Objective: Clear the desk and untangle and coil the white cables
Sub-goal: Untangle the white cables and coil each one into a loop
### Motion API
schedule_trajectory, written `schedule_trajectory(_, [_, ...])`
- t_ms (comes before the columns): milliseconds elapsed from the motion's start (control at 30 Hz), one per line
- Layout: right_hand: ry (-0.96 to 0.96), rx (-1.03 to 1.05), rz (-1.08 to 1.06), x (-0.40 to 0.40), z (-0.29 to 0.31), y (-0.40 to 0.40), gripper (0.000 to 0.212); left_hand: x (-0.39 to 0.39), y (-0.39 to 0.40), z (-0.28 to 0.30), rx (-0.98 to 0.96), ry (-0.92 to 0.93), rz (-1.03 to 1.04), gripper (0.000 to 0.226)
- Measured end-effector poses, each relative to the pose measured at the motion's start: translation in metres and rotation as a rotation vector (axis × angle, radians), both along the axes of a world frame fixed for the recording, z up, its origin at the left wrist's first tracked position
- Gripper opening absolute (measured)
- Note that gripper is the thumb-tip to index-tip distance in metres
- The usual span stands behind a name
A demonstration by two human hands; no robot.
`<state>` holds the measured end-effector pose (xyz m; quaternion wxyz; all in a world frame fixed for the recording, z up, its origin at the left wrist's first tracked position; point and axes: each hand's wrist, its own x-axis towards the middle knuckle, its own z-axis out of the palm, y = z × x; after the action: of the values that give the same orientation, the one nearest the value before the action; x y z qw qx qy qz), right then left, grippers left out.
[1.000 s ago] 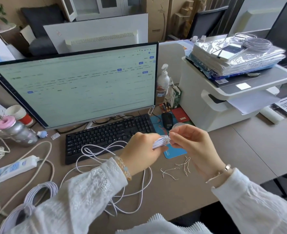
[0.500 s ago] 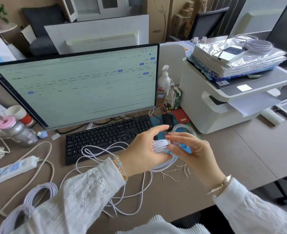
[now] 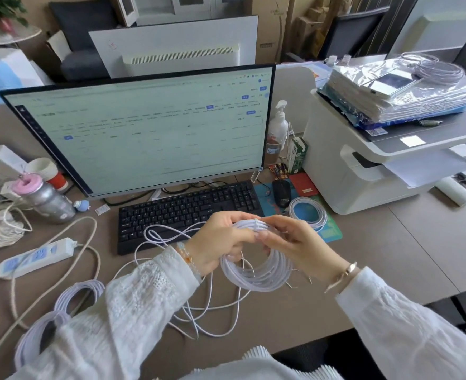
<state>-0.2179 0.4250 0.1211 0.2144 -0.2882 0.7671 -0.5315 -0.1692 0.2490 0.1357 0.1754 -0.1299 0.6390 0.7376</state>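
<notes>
While loose cable [image 3: 199, 305] trails in front of the keyboard [image 3: 188, 208], both hands, left [image 3: 220, 242] and right [image 3: 294, 242], pinch a white coil [image 3: 256, 278] above the worktop [image 3: 377, 256].

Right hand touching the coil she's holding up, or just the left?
Touching. Head view: right hand fingers pinch the top of the coil, beside the left hand.

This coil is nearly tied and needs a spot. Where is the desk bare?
Bare desk lies right of the mouse mat, in front of the printer. Crowded: loose cable below the keyboard; the power strip at left.
</notes>
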Motion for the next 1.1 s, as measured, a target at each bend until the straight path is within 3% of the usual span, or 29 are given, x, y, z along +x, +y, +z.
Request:
schedule_trajectory(133, [-0.031, 0.182, -0.008, 0.001, -0.02, -0.016, 0.019, 0.011, -0.021, -0.011, 0.074, -0.067, 0.112, 0.012])
schedule_trajectory(200, [-0.035, 0.319, -0.018, 0.006, -0.032, -0.029, 0.023, 0.021, -0.035, -0.019, 0.036, -0.097, 0.176, 0.006])
schedule_trajectory(333, [-0.126, 0.382, -0.001, 0.032, -0.057, -0.062, 0.034, 0.059, -0.076, -0.043, -0.093, -0.209, 0.255, 0.012])
schedule_trajectory(700, [-0.31, 0.567, 0.154, 0.154, -0.13, -0.172, 0.015, 0.205, -0.169, -0.122, -0.213, -0.486, 0.339, 0.017])
schedule_trajectory(933, [-0.369, 0.624, 0.028, 0.204, -0.173, -0.214, 0.06, 0.245, -0.203, -0.167, -0.364, -0.487, 0.358, 0.028])
schedule_trajectory(1100, [-0.232, 0.633, -0.068, 0.217, -0.181, -0.225, 0.062, 0.252, -0.221, -0.181, -0.506, -0.371, 0.306, 0.049])
